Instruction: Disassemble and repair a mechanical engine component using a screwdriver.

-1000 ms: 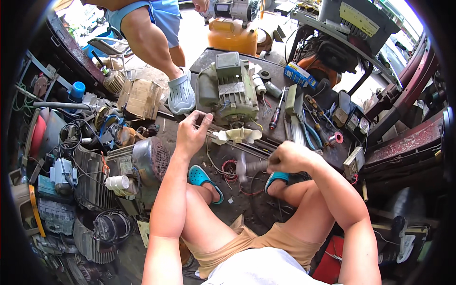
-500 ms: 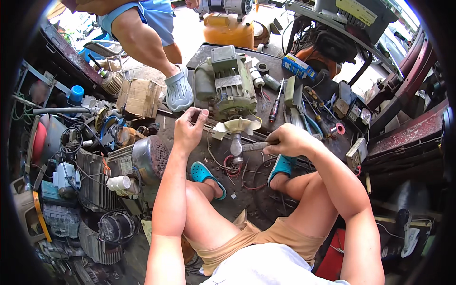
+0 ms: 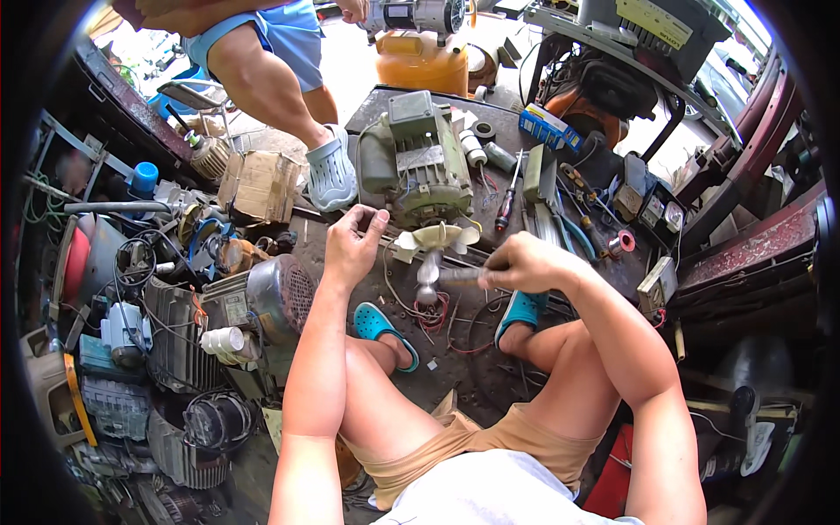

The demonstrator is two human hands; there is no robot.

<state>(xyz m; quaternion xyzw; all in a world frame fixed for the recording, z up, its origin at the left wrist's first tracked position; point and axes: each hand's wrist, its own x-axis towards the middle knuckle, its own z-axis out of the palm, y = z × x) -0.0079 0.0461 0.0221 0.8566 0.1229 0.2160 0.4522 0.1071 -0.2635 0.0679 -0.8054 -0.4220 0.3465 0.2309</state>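
Note:
My right hand (image 3: 531, 264) is closed around the handle of a hammer (image 3: 428, 278). The handle looks smeared by motion, and the metal head hangs just in front of a pale plastic fan (image 3: 437, 237). That fan sits on the shaft end of a green electric motor (image 3: 430, 162), which lies on the dark work surface with its terminal box on top. To the left of the fan, my left hand (image 3: 353, 249) is raised with curled fingers and the thumb close to them. Whatever is between those fingers, if anything, cannot be made out.
A screwdriver (image 3: 507, 194) and other hand tools lie right of the motor. Motor housings and a cardboard box (image 3: 257, 187) crowd the left side. Another person's grey clog (image 3: 332, 175) stands beside the motor. Loose wires (image 3: 433, 313) lie between my feet.
The hammer head has swung slightly left and tilted, with its handle now blurred. My left hand has shifted a little, its thumb pointing more upward. The motor keeps its place.

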